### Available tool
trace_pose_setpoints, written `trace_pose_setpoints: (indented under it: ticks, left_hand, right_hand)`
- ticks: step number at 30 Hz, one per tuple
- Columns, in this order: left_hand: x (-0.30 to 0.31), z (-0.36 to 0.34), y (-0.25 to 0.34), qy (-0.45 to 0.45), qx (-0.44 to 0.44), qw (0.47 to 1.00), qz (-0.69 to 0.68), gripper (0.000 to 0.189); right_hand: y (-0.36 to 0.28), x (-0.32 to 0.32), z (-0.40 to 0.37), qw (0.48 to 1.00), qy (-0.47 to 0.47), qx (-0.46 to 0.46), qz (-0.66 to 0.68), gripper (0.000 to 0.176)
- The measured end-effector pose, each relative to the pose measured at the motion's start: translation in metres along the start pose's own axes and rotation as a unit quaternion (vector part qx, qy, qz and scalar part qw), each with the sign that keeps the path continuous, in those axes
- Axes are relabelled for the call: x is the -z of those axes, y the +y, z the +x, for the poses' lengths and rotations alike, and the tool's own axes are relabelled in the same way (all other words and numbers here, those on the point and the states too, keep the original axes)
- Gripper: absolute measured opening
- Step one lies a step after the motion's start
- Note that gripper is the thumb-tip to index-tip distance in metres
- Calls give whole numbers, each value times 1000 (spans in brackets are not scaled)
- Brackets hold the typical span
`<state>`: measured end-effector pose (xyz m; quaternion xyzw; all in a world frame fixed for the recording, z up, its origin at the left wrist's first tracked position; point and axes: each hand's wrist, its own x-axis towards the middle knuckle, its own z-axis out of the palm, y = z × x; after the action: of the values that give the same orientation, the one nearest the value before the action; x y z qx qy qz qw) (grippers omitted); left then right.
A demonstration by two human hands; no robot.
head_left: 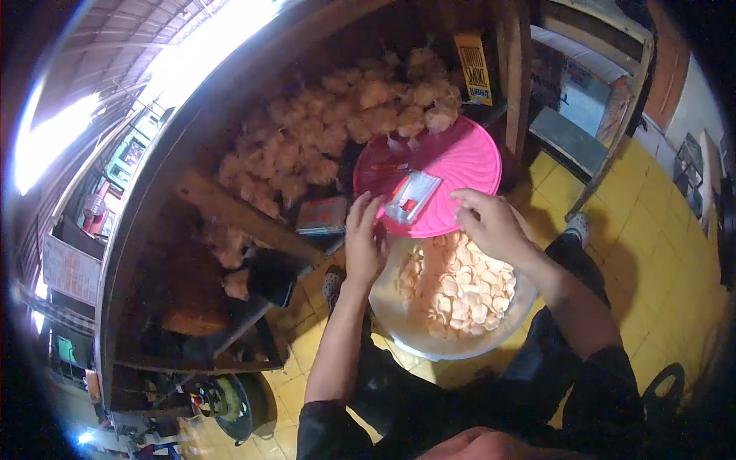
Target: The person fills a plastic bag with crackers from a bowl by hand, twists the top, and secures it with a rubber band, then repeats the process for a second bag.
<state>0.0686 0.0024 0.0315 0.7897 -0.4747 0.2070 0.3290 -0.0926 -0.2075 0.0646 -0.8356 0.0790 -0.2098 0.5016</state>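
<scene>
A round pink plastic lid or tray (469,165) with a ridged pattern lies in front of me, with a small stack of clear plastic bags (414,198) with red print on it. My left hand (366,239) is at the tray's left edge, fingers loosely bent and apart, holding nothing I can see. Over the tray's lower right edge, my right hand (491,224) has its thumb and fingers apart beside the bags. Below the tray, between my legs, stands a wide basin (399,326) of pale round chips (464,295).
Many knotted bags of snacks (307,130) are heaped on the dark wooden shelf. A yellow box (473,69) stands at the back near a wooden post (515,84). A flat packet (322,215) and a dark phone-like object (272,277) lie left of my hand. The floor (644,207) has yellow tiles.
</scene>
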Motion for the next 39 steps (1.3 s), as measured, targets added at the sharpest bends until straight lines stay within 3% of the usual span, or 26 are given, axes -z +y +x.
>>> trace_pose_setpoints:
  ticks: [2,4,6,8,10,12,14,16,19,23,26,28,31,38,39]
  left_hand:
    - [-17,0,-4,-15,33,999,-18,52]
    - [-29,4,-12,-19,40,998,-40,52]
    - [-36,10,-19,-18,38,998,-55,42]
    - [-44,12,-30,-48,59,995,-63,26]
    - [-40,18,-13,-45,78,992,-92,19]
    - [-35,23,8,-41,100,987,-120,13]
    - [-33,20,23,-33,56,988,-140,15]
    - [-35,15,26,-30,71,983,-167,14]
    - [-34,9,21,-15,27,984,-176,16]
    - [-29,4,15,-114,26,979,-168,28]
    - [-37,2,13,-128,10,985,-114,26]
    - [-53,-4,-3,-128,-53,990,10,24]
    - [-53,1,0,-96,-54,994,4,18]
    - [-47,2,16,-115,-14,992,-42,20]
    - [-45,4,19,-114,-13,993,-36,21]
  right_hand:
    - [5,-7,-2,1000,-21,10,-19,28]
    - [22,-25,-1,990,13,115,-85,29]
    - [27,-32,0,982,-11,116,-149,31]
    - [28,-40,1,955,-23,205,-215,31]
    - [21,-49,2,955,-19,195,-223,28]
    - [19,-59,6,910,63,248,-326,22]
    - [27,-67,11,905,61,230,-353,20]
    - [36,-72,13,899,59,212,-378,19]
    - [38,-73,14,901,-20,172,-397,15]
    - [40,-76,14,900,-4,185,-394,14]
    - [50,-75,18,918,32,187,-348,13]
    - [53,-74,20,920,37,161,-357,13]
    - [53,-74,20,918,51,165,-356,12]
    - [43,-66,22,907,48,173,-381,12]
    - [46,-68,23,923,76,175,-336,11]
